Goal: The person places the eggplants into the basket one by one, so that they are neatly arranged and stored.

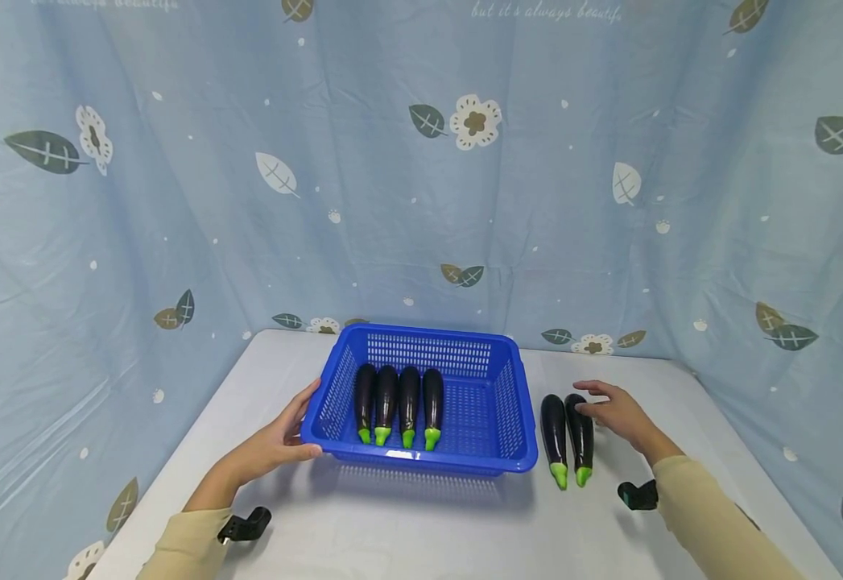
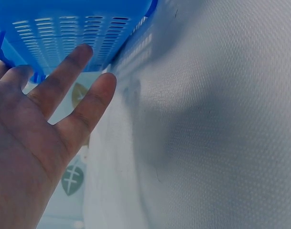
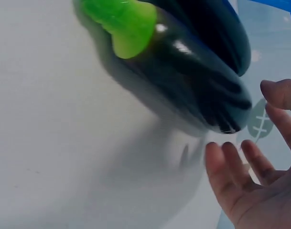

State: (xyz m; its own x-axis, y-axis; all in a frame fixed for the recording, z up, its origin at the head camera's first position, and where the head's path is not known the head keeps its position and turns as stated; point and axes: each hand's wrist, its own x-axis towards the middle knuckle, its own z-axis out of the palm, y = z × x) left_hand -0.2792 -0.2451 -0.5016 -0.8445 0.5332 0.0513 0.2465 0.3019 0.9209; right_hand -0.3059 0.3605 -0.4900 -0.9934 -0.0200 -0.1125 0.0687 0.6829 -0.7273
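Observation:
A blue plastic basket (image 1: pixel 421 455) holds several dark eggplants (image 1: pixel 410 403) with green stem ends, side by side in its left half. At the basket's left front corner is my left hand (image 1: pixel 272 447), its fingers and thumb extended against the rim. In the left wrist view, the fingers of that hand (image 2: pixel 45 124) spread beside the slotted wall. Two more eggplants, a left one (image 1: pixel 555 435) and a right one (image 1: pixel 580 439), lie on the table right of the basket. My right hand (image 1: pixel 620 415) hovers at the right one's far end, fingers apart; the right wrist view shows a gap between them.
The white table (image 1: pixel 407 532) has a blue curtain (image 1: pixel 407 201) with leaf and flower prints behind it and along both sides. A small black device (image 1: pixel 245 525) sits at the left wrist, and another (image 1: pixel 638 495) at the right wrist.

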